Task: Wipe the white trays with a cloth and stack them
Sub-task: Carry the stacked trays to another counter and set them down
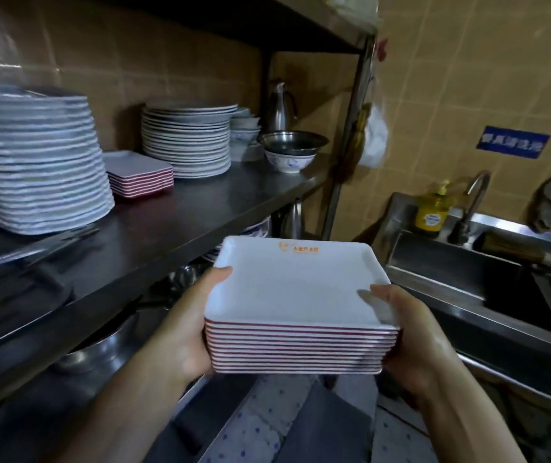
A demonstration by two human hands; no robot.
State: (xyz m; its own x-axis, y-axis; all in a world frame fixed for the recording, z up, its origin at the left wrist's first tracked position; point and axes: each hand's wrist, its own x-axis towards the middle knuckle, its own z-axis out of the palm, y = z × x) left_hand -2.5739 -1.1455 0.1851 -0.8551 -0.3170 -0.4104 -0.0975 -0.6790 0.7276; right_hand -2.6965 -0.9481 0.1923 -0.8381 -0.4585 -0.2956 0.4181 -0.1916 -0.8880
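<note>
Head view: tray stack held in both hands

We log one stack of white trays (296,295), red-edged, nested flat and level, carried in front of us above our lap, clear of any surface. Top tray bears a small orange print near its far rim.

Left hand (187,329): closed around the stack's left side, thumb over the top rim, fingers beneath.
Right hand (411,342): closed around the right side, thumb resting on the top tray, fingers beneath.

To our left we note a steel shelf (174,222), well apart from the held stack, carrying:
- tall pile of white plates (33,162) at its near end;
- short second stack of red-edged trays (139,173) just beside that pile;
- pile of round plates (185,138) behind;
- metal basin (292,141) sitting on a patterned bowl (289,160);
- steel jug (279,105) at the far end.

To our right: steel sink (468,272) with tap (471,205) and yellow bottle (432,212) on its back ledge.
</note>
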